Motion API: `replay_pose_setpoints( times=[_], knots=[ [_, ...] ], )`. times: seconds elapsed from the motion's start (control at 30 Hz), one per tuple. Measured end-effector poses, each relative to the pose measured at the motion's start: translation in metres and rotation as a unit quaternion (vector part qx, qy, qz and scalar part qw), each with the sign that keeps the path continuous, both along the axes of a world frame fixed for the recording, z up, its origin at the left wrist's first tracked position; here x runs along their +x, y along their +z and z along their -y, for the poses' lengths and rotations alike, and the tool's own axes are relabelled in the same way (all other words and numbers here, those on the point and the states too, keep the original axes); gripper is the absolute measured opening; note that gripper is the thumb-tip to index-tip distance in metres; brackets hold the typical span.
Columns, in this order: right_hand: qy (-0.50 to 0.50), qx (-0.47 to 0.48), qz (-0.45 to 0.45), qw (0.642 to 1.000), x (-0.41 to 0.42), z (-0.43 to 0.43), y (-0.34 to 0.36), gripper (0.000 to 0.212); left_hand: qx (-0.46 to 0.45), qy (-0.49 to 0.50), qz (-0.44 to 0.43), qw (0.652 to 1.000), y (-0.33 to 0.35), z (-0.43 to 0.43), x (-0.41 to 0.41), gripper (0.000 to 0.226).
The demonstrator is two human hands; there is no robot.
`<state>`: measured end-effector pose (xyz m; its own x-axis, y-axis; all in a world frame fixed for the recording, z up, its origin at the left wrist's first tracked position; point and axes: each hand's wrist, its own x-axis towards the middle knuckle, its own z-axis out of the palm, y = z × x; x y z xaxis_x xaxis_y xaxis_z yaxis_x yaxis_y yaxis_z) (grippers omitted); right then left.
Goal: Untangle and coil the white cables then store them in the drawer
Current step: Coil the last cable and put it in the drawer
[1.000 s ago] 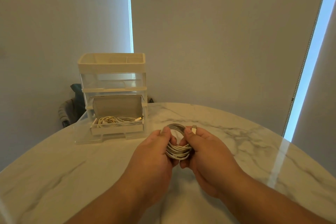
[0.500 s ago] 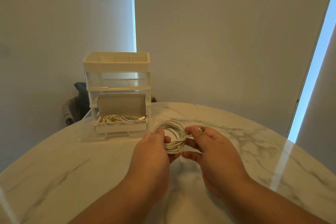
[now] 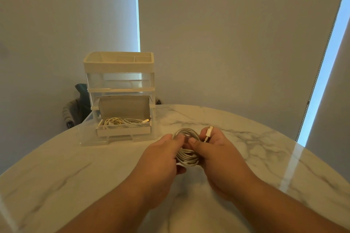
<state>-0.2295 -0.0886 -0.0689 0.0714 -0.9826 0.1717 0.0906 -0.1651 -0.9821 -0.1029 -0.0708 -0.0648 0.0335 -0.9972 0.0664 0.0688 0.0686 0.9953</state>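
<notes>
White cable (image 3: 186, 155), wound into a small coil, is held just in front and to the right of the drawer unit (image 3: 119, 79). The left hand (image 3: 162, 157) grips one side and the right hand (image 3: 217, 153) the other, with the plug (image 3: 209, 131) poking up between its fingers. Half a second ago that end was drawn out sideways, so the coiling looks finished. The unit's bottom drawer (image 3: 89, 136) stands pulled out, and an open box (image 3: 123, 131) in it holds other coiled cables (image 3: 123, 122).

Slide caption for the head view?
Left hand and right hand hold a coiled white cable near the open drawer on the table.
</notes>
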Motion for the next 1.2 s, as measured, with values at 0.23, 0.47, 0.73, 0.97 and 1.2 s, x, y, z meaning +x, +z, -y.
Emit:
replay_pose_setpoints(
  times=[0.23, 0.47, 0.73, 0.97, 1.2],
  knots=[
    [0.050, 0.069, 0.120, 0.989, 0.002, 0.006, -0.002, 0.023, -0.023, -0.189, -0.076, 0.979, 0.003, -0.003, 0.003, 0.036],
    [0.092, 0.154, 0.183, 0.967, -0.001, 0.003, 0.007, 0.030, -0.057, -0.185, -0.086, 0.977, 0.006, -0.002, 0.008, 0.029],
    [0.099, 0.207, 0.158, 0.960, 0.003, -0.002, 0.004, 0.026, -0.074, -0.040, -0.033, 0.996, -0.006, -0.004, -0.008, 0.040],
    [0.019, 0.154, 0.119, 0.981, 0.004, 0.003, -0.001, 0.035, -0.038, -0.106, -0.132, 0.985, -0.004, -0.003, -0.010, 0.043],
    [-0.039, 0.068, 0.012, 0.997, 0.015, -0.003, -0.017, 0.018, -0.134, 0.030, 0.086, 0.987, -0.003, -0.018, -0.016, 0.031]
  ],
)
